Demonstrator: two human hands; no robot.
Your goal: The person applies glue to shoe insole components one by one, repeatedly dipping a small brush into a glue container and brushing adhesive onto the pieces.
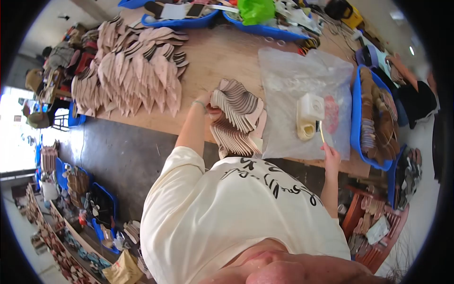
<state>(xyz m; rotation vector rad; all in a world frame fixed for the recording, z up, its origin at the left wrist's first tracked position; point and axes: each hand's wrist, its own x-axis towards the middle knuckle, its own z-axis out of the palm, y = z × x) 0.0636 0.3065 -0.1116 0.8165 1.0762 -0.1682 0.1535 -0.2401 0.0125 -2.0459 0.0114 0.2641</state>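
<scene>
My left hand (210, 105) is at the left edge of a fanned stack of pale shoe pieces (239, 111), its fingers curled on the edge and partly hidden. The stack lies in overlapping rows near the table's front edge. My right hand (332, 157) is closed around the thin pale handle of a brush (322, 132). The brush's far end is beside a white plastic container (311, 108) and a cream-coloured cup-like opening (307, 131). Both stand on a clear plastic sheet (283, 75), with a pink-red patch (331, 113) to their right.
More overlapping shoe pieces (137, 71) cover the left of the wooden table (213, 52). Blue trays (265, 31) with mixed items line the far edge. At the right, a blue basket (355, 118) holds brown pieces. Another person's arm (404, 71) shows beyond it.
</scene>
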